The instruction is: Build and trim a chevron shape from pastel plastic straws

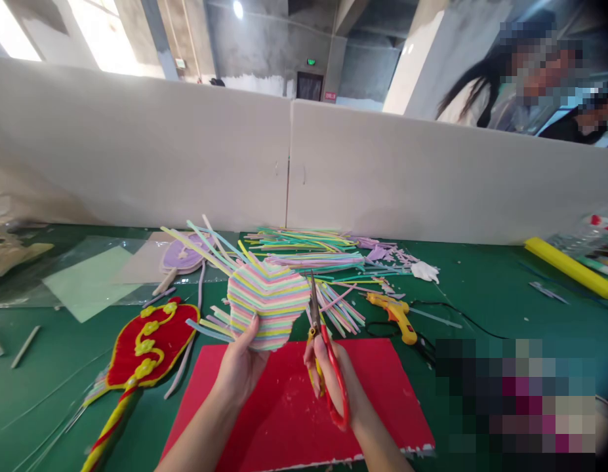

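My left hand [242, 367] grips a fan-like piece of pastel striped strips [267, 301] by its lower edge, thumb on top. Its right side has a trimmed curve, while long loose strip ends stick out at the upper left and lower left. In my right hand [333, 373] are scissors [328, 354] with red and yellow handles, fingers through the loops. Their blades point up beside the right edge of the striped piece and look closed or nearly so. Below both hands lies a red board [294, 413] with a chipped front edge.
A red fan-shaped piece with yellow trim [153, 344] lies left, a purple one [185, 252] behind it. Pastel strips [308, 246] pile up at the back. A yellow glue gun [395, 314] with a cord lies right. A white partition [136, 151] borders the table; people stand beyond.
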`<state>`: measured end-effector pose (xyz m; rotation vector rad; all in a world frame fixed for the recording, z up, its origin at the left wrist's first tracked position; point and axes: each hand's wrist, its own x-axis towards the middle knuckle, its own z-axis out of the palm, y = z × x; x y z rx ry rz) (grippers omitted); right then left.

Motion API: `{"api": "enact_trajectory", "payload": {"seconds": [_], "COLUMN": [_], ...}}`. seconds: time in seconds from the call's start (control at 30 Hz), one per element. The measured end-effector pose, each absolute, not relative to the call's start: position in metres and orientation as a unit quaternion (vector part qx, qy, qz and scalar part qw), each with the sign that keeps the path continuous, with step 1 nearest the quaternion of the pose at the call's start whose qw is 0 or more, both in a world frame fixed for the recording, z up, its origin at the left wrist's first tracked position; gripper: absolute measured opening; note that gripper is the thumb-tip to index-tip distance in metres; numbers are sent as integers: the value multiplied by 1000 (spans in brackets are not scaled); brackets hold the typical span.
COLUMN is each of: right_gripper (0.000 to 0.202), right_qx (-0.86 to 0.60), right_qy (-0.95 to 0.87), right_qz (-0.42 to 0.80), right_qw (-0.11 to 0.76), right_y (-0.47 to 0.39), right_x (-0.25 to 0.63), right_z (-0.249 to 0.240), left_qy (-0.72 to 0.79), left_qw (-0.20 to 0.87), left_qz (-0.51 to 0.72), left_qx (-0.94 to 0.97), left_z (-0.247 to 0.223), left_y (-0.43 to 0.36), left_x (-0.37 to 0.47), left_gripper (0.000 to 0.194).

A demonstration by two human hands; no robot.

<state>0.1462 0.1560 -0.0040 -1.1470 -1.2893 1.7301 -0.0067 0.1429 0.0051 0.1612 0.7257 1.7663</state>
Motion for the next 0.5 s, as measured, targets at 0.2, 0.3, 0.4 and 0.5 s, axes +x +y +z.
{"api": "enact_trajectory", "payload": {"seconds": [0.2, 0.3, 0.4, 0.5], "right_gripper": [54, 50, 49, 50], "right_qx": [-458, -461, -468, -478], "right_qy": [-504, -499, -500, -499], "right_qz": [648, 646, 641, 639], "right_qw": [341, 347, 346, 337], "right_y": [156, 156, 155, 155], "right_x": [152, 154, 155, 157], "right_z": [1, -2, -4, -3], "left_qy": [329, 339, 348, 345], "left_qw": [569, 563, 561, 561], "left_qz": [749, 748, 746, 746], "left_qx": [85, 89, 90, 94], "left_z": [0, -1, -1, -1], "left_y": [143, 143, 142, 141], "left_x": [-9, -8, -8, -7], "left_gripper": [59, 60, 60, 61]}}
